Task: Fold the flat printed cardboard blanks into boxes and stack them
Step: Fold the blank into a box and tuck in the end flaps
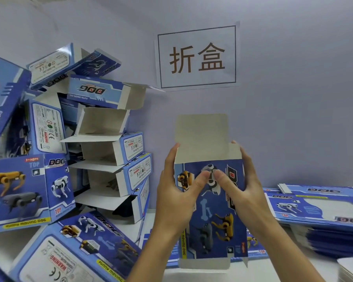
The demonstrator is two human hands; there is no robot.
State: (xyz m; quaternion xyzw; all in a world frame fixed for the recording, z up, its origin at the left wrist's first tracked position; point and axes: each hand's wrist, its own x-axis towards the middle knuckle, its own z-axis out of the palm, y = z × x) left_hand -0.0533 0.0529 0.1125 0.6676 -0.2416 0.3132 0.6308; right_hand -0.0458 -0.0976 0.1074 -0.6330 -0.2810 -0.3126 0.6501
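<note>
Head view: at centre frame, both hands hold a half-formed box (210, 210) upright above the tabletop (273, 269). The left hand (177, 192) wraps its left edge, fingers curled behind and thumb pressed on the printed front. The right hand (240, 188) grips the right edge the same way, its thumb just beside the left thumb near the top of the panel. The top flap (201, 131) stands straight up, unfolded, with a small side flap beside it at the right; the bottom flaps also look open.

At right of frame lies a stack of flat blanks (318, 210), well apart from the hands. The left half of the frame holds a loose pile of folded boxes (102, 143), several leaning, most with open ends.

The step in hand seems to be squaring the sleeve. To do it well, I judge the fingers should push the side creases until the corners stand true, then tuck the small side flaps in before bending the top flap along its score, not across the panel. A skewed sleeve would make the flap jam. The pile looks unsteady, so the box should go on a level spot.
</note>
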